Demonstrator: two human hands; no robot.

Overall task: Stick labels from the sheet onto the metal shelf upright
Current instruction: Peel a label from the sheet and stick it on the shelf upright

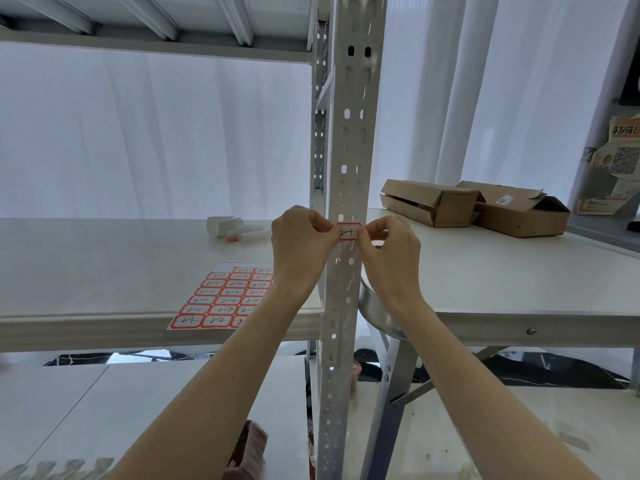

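A white perforated metal shelf upright (349, 140) runs top to bottom through the middle of the view. A red-bordered label (348, 231) with a handwritten mark lies flat against its front face. My left hand (301, 244) pinches the label's left edge and my right hand (389, 247) pinches its right edge. The label sheet (221, 301), with several red-bordered labels, lies on the white shelf board (104, 271) to the left of the upright, partly hidden by my left forearm.
White rolled items (235, 230) lie further back on the shelf board. Two open cardboard boxes (474, 206) sit on a white table (519, 271) to the right. Another shelf level spans overhead at upper left. White curtains hang behind.
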